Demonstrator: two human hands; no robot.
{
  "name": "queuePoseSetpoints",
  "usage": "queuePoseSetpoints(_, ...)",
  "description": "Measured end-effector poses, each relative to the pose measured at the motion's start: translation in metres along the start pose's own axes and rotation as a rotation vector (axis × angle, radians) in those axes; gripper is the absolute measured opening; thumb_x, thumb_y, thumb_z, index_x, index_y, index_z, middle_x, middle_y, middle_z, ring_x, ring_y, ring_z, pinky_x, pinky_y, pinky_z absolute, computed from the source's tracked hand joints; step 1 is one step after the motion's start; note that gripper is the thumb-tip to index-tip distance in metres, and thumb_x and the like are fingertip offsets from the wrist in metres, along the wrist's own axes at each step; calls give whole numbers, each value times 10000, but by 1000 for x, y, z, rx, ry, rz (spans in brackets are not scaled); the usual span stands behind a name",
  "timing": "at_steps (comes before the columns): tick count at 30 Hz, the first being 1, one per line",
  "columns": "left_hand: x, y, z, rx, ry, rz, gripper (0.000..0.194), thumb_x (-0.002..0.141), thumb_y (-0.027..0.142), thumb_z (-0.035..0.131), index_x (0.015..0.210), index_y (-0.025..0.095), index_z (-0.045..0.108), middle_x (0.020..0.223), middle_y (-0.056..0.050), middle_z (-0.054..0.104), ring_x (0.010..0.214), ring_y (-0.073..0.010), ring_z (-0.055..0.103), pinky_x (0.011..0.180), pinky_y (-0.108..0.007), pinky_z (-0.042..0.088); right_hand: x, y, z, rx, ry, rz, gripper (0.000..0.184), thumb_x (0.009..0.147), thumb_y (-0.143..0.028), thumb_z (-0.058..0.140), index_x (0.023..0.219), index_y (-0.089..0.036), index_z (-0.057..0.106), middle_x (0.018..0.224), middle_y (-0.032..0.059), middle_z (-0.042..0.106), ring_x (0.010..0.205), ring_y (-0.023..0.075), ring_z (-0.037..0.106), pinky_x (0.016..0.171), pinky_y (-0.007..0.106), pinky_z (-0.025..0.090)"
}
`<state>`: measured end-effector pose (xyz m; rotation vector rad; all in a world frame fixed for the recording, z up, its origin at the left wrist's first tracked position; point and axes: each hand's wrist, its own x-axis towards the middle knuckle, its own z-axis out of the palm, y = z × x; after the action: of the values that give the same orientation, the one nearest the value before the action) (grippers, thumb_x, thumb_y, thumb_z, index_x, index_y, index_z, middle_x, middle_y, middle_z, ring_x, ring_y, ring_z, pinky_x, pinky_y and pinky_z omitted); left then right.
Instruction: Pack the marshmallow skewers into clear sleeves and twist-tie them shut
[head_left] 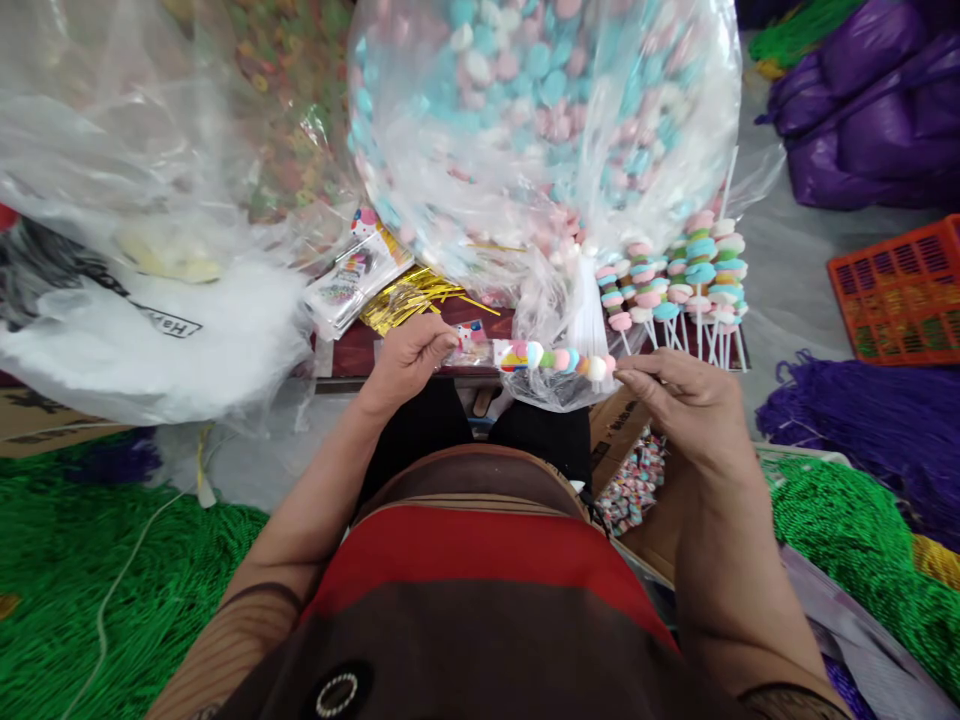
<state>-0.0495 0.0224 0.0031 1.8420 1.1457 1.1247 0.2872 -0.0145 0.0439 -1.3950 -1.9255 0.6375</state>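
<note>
A marshmallow skewer in pink, white, green, blue and orange lies level between my hands, above the table's front edge. A clear printed wrapper stretches from its left end; how far it covers the candy I cannot tell. My left hand is closed, thumb and finger pinching the far end of the wrapper. At the other end, my right hand is closed on the skewer, by the last pink piece. More finished-looking skewers stand in a cluster on white sticks beyond my right hand.
Behind my hands sits a huge clear bag of marshmallows. Flat wrappers and gold twist ties lie left of centre. White sticks rest by the cluster. Below right is a carton of wrapped candy; an orange crate stands farther right.
</note>
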Motion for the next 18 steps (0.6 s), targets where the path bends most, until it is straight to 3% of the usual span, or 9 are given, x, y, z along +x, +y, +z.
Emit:
queuePoseSetpoints(4,-1,2,0,111,-8,77,590,985,685,420,693,221,637,666,-43,617,683,-175,546,717,-334,449,0,0,3,-22,59,46,135,912,-397,710,889,-290,790,719,9,672,658,183,598,624,332,468)
queuePoseSetpoints(10,-3,3,-1,264,69,228,463,1028,534,469,748,218,659,686,-27,634,724,-167,565,773,-327,452,-3,5,8,53,73,76,167,897,-432,732,855,-286,802,700,9,693,657,190,614,628,336,476)
queuePoseSetpoints(18,-1,0,1,356,185,451,290,1033,360,534,810,214,648,691,0,639,700,-140,575,750,-298,467,-6,15,10,79,57,12,226,924,-468,700,832,-286,799,747,10,750,744,205,679,766,361,543)
